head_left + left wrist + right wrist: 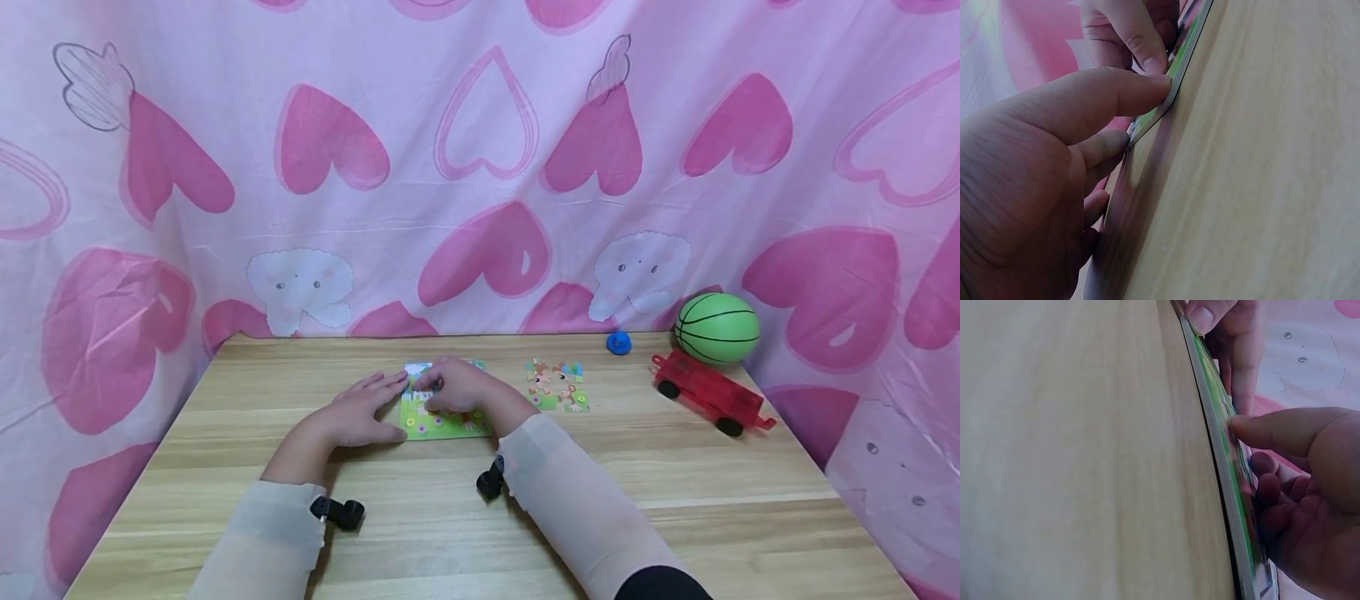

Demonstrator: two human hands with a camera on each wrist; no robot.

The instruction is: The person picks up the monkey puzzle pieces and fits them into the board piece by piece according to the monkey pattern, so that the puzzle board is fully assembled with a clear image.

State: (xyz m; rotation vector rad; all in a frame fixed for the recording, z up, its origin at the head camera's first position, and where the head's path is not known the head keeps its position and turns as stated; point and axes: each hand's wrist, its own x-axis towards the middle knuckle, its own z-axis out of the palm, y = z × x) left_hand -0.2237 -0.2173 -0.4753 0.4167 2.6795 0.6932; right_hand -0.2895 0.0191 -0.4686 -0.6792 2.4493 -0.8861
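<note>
A jigsaw puzzle board (pixel 442 430) with a green, flowery picture lies flat on the wooden table. My left hand (pixel 362 412) is at its left side, fingers extended; the thumb touches the near left corner and a fingertip reaches the edge farther up. Over the board's middle is my right hand (pixel 459 387), fingers bent. Its thumb (pixel 1257 430) touches the picture surface in the right wrist view. Whether a piece is between thumb and fingers is hidden. Right of the board, several loose puzzle pieces (pixel 557 385) with animal pictures lie grouped together.
A small blue object (pixel 618 342) sits near the table's back edge. To the right stand a red toy cart (pixel 708 392) with black wheels and a green ball (pixel 717 327). A pink heart-patterned curtain (pixel 480 250) hangs behind the table (pixel 420 533).
</note>
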